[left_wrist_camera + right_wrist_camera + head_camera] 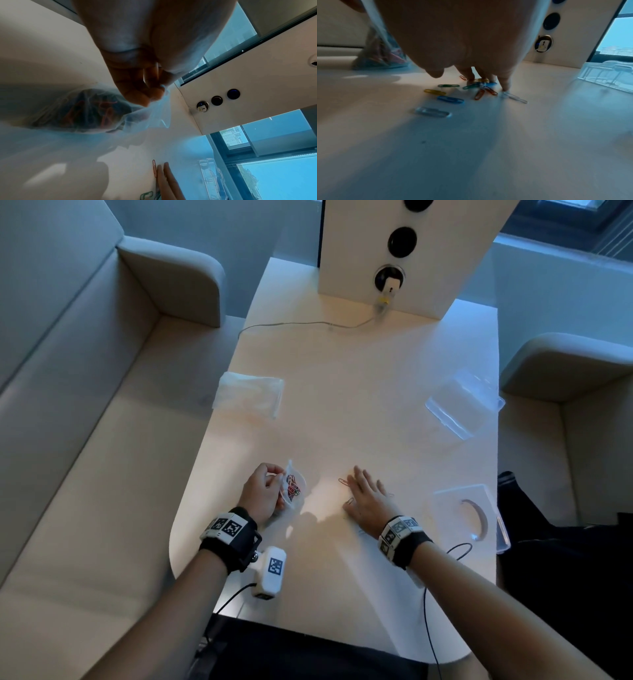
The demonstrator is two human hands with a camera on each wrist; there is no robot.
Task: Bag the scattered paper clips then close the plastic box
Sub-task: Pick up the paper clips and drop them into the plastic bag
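Observation:
My left hand (263,494) pinches the rim of a small clear plastic bag (294,487) that holds several coloured paper clips (89,109); the bag rests on the white table (342,405). My right hand (368,496) lies flat, fingers spread, over a scatter of loose paper clips (467,90), its fingertips (506,86) touching the table. A red clip (343,482) and another clip (349,501) show beside that hand. The clear plastic box (462,402) sits open at the far right, and its flat clear lid (469,515) lies near the right edge.
A folded stack of clear bags (250,395) lies at the table's left. A white post with round sockets (397,251) stands at the far end, with a charger cable (301,325) trailing from it. Pale sofas (85,405) flank the table.

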